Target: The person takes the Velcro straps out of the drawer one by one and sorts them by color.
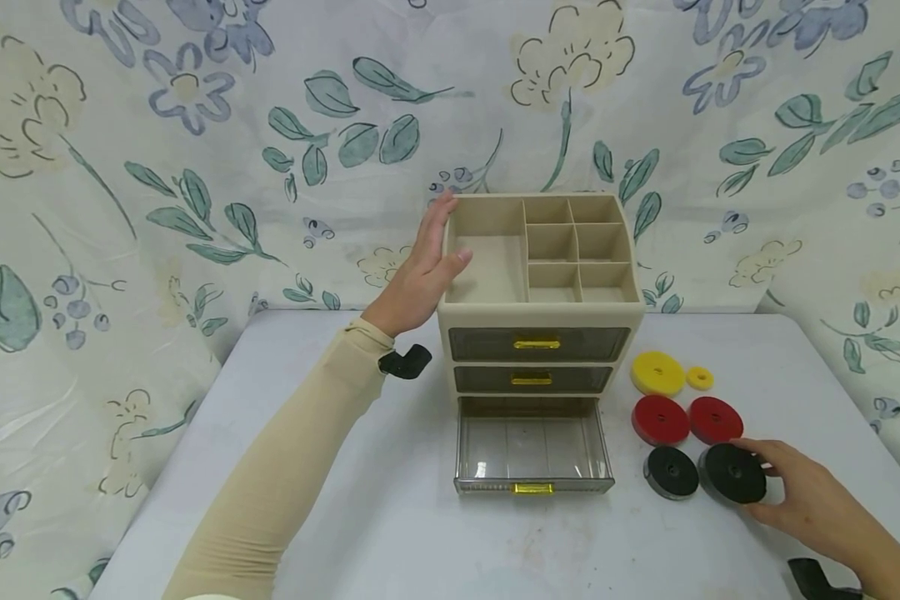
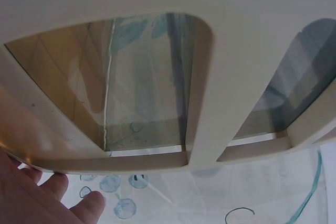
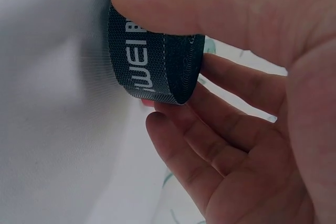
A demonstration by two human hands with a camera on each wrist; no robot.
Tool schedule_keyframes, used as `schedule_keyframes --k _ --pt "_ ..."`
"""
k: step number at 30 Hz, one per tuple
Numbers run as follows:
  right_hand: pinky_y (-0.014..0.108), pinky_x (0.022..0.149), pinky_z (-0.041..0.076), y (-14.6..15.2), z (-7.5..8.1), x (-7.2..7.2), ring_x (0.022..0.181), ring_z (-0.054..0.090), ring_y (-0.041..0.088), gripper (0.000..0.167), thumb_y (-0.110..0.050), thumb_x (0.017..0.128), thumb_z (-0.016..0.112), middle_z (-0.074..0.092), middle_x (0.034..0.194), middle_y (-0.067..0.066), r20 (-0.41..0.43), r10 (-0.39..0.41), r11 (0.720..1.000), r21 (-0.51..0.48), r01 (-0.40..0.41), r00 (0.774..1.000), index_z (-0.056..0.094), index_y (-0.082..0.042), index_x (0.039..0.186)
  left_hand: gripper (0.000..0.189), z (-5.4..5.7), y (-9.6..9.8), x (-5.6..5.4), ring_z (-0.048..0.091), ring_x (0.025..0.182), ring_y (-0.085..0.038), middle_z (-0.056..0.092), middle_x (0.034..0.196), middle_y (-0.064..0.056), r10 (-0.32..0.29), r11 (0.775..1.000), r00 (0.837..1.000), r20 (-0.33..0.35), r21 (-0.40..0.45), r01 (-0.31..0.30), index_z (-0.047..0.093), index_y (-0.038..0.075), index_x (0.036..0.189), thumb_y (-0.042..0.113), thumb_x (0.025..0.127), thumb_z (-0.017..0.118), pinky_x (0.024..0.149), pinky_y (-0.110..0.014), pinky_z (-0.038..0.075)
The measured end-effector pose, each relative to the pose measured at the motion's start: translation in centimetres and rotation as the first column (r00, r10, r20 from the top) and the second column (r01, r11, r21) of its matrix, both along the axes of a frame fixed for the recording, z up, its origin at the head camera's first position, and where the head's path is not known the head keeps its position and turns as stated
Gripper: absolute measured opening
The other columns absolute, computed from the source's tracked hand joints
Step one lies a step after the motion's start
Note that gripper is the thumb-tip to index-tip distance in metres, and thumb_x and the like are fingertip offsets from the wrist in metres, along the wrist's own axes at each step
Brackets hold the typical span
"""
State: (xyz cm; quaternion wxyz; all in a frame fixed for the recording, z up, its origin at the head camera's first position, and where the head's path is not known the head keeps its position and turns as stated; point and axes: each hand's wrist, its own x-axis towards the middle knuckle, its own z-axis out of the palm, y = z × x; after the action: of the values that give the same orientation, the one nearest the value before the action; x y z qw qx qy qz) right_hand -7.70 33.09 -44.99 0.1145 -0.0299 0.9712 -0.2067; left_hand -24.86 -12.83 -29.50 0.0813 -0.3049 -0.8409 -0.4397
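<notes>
A cream desktop drawer organizer (image 1: 540, 308) stands on the white table. My left hand (image 1: 420, 271) rests on its upper left edge, the thumb over the top rim and the fingers towards the back corner. In the left wrist view, fingers (image 2: 55, 184) lie at the edge of the windowed side panel. The bottom clear drawer (image 1: 532, 442) is pulled out, with nothing inside. At right, my right hand (image 1: 802, 496) grips a black strap roll (image 1: 733, 473), tilted slightly, between thumb and fingers. White lettering shows on its outer band in the right wrist view.
A smaller black roll (image 1: 671, 472) lies to the left of the held one. Behind it are two red rolls (image 1: 660, 420), then a large yellow roll (image 1: 657, 373) and a small yellow roll (image 1: 700, 378). Flower-printed cloth (image 1: 330, 208) hangs behind and beside the table.
</notes>
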Motion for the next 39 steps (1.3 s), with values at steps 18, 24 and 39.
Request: schedule_keyframes --k 18,24,39 --pt "0.058 0.083 0.055 0.27 -0.42 -0.14 0.103 0.057 0.047 0.088 -0.019 0.065 0.094 0.054 0.126 0.036 0.005 0.01 1.0 0.008 -0.01 1.0 0.05 0.009 0.136 0.064 -0.18 -0.12 -0.05 -0.002 0.153 -0.014 -0.002 0.168 -0.006 -0.01 1.0 1.0 -0.004 0.01 0.01 0.008 0.008 0.16 0.024 0.106 0.039 0.123 -0.045 0.006" --pt "0.057 0.085 0.054 0.42 -0.64 -0.24 0.105 0.056 0.047 0.089 -0.019 0.065 0.094 0.053 0.126 0.036 0.022 0.007 1.0 0.0 -0.007 1.0 0.049 0.009 0.136 0.064 -0.16 -0.08 -0.07 -0.002 0.153 -0.013 -0.001 0.168 -0.007 -0.01 1.0 1.0 -0.008 0.009 0.01 0.009 0.007 0.16 0.025 0.106 0.039 0.122 -0.046 0.006" --pt "0.057 0.084 0.054 0.22 -0.54 -0.05 0.107 0.056 0.049 0.085 -0.018 0.069 0.091 0.052 0.13 0.037 0.045 0.007 0.999 -0.041 -0.005 0.999 0.049 0.011 0.137 0.065 -0.28 -0.14 -0.23 -0.002 0.153 -0.013 -0.001 0.168 -0.006 -0.012 1.0 1.0 -0.005 0.01 0.012 0.009 0.008 0.16 0.025 0.105 0.039 0.122 -0.047 0.007"
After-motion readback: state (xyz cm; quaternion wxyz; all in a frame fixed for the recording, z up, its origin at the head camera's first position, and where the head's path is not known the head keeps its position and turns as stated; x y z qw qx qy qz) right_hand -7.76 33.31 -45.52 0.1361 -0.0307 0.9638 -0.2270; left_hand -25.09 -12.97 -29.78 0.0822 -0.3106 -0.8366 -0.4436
